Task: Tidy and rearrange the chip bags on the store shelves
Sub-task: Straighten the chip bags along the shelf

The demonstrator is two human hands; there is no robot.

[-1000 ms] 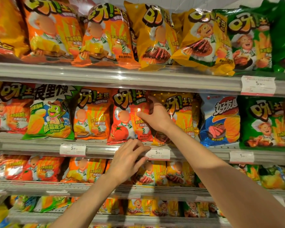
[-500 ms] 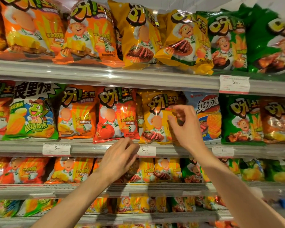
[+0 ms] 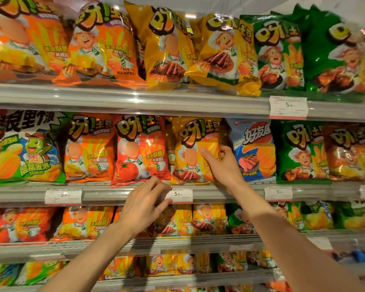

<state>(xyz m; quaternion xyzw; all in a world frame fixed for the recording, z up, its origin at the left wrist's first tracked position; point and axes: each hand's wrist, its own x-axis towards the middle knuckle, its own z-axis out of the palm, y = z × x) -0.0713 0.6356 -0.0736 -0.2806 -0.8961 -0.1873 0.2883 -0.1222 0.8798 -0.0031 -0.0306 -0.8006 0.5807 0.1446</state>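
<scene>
A yellow chip bag [image 3: 193,144] stands upright on the middle shelf [image 3: 118,196], between a red tomato bag [image 3: 140,150] and a blue bag [image 3: 254,148]. My right hand [image 3: 223,165] grips the yellow bag's right edge, thumb across its front and fingers behind it. My left hand [image 3: 143,204] hovers lower, in front of the shelf rail below the red bag, fingers loosely apart and holding nothing. Its fingertips are close to a price tag [image 3: 180,194].
Orange, yellow and green bags [image 3: 278,53] fill the top shelf. An orange bag [image 3: 89,148] and a green cartoon bag [image 3: 30,150] stand left on the middle shelf, green and orange bags to the right. Lower shelves hold more bags. Price tags line the rails.
My right hand moved right from the red bag to the yellow bag and took hold of its right edge. The view shifted rightward. My left hand stayed near the shelf rail.
</scene>
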